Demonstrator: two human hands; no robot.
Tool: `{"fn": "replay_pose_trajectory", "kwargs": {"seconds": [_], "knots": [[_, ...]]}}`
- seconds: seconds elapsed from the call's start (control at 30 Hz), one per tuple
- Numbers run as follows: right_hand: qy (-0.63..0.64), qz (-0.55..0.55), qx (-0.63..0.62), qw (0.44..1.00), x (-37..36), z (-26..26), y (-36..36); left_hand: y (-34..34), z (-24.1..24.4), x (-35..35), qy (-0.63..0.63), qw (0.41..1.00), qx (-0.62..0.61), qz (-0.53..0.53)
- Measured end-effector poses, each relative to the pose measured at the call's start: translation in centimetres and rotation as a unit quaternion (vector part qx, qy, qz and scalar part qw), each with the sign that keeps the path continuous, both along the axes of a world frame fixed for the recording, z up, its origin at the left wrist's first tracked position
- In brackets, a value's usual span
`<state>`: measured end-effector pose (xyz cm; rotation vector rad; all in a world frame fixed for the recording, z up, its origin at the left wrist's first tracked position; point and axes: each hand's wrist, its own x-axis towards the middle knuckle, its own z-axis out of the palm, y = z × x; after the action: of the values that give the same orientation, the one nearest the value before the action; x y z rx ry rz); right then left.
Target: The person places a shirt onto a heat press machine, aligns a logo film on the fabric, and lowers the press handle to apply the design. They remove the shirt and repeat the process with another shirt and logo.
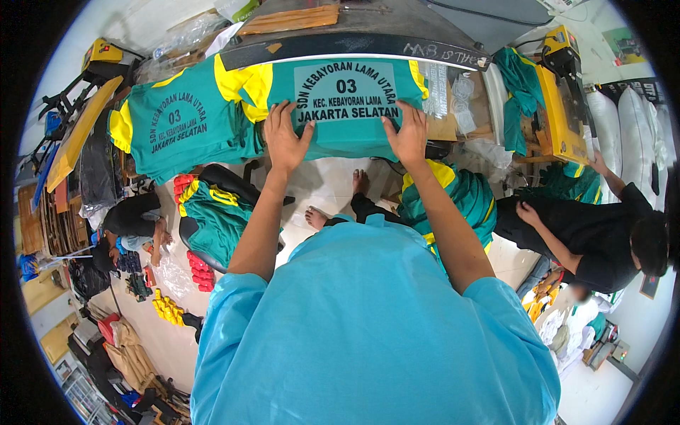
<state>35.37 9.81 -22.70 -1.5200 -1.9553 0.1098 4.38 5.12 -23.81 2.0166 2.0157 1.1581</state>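
A green shirt (340,139) with yellow sleeves lies spread before me, its near edge hanging down. On its back rests a translucent transfer film (345,85) with dark printed lettering. My left hand (286,139) is at the film's near left corner, fingertips on film and cloth. At the near right corner, my right hand (408,137) rests the same way, thumb toward the film. Neither hand grips anything that I can see. Just beyond the film is the dark front edge of a heat press (345,48). To the left lies another green shirt (178,119) bearing similar dark lettering.
Small clear transfer sheets (463,101) lie right of the shirt. Green garments fill a chair (212,223) on the left and a heap (451,196) on the right. A co-worker in black (579,239) stands at a yellow press (566,117); another person (133,218) bends at left.
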Motion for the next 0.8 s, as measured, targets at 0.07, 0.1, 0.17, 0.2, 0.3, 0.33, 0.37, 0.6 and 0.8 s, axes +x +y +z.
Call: {"fn": "replay_pose_trajectory", "kwargs": {"seconds": [0.07, 0.1, 0.17, 0.2, 0.3, 0.33, 0.37, 0.6, 0.8], "knots": [[0.001, -0.001, 0.000, 1.000, 0.05, -0.11, 0.02, -0.03, 0.08, 0.13, -0.002, 1.000, -0.007, 0.002], [0.002, 0.000, -0.001, 1.000, 0.02, -0.06, 0.04, -0.05, 0.07, 0.11, -0.003, 1.000, -0.009, 0.004], [0.002, 0.003, -0.003, 1.000, -0.01, 0.02, -0.01, -0.09, 0.06, 0.04, -0.005, 1.000, -0.005, 0.005], [0.003, 0.003, -0.002, 1.000, 0.02, -0.03, 0.03, -0.07, 0.04, 0.03, -0.007, 1.000, -0.003, 0.005], [0.007, 0.005, -0.003, 1.000, 0.07, -0.15, 0.10, -0.05, -0.04, -0.01, -0.011, 1.000, 0.004, 0.003], [0.009, 0.007, -0.005, 1.000, 0.13, -0.15, 0.13, -0.03, -0.09, -0.03, -0.010, 1.000, 0.006, 0.003], [0.011, 0.010, -0.007, 1.000, 0.18, -0.14, 0.16, -0.01, -0.13, -0.03, -0.009, 1.000, 0.007, 0.002], [0.008, 0.008, -0.004, 1.000, 0.07, -0.05, -0.05, -0.09, -0.11, 0.09, -0.007, 1.000, 0.009, 0.006], [0.000, 0.005, -0.009, 1.000, 0.20, -0.19, 0.12, -0.15, 0.13, 0.33, -0.012, 1.000, 0.004, 0.015]]}}
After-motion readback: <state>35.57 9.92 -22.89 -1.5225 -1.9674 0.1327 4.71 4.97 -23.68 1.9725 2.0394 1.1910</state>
